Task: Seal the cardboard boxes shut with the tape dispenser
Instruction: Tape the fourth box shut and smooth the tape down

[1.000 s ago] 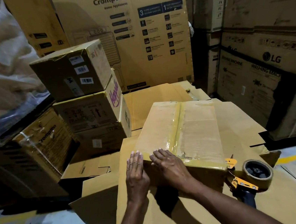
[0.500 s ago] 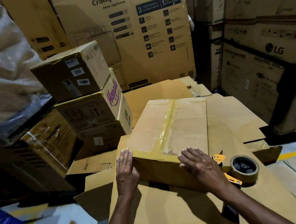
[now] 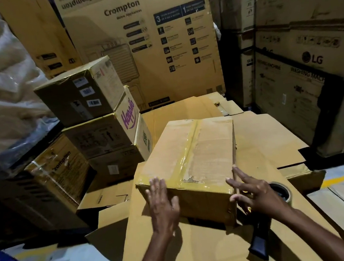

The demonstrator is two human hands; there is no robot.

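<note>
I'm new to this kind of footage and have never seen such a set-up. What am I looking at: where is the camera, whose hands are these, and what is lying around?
There is no machine here. A person wears one wide-angle camera on the head, so the single picture looks forward and down at their own bare hands. The left hand lies with straight fingers on the near top edge of a cardboard box, whose top seam is already taped. The right hand is spread open at the box's near right corner. Neither hand grips anything. The tape dispenser lies on flattened cardboard just right of the box, partly hidden behind the right hand. A stack of smaller boxes stands to the left, and large appliance cartons fill the background.
</note>
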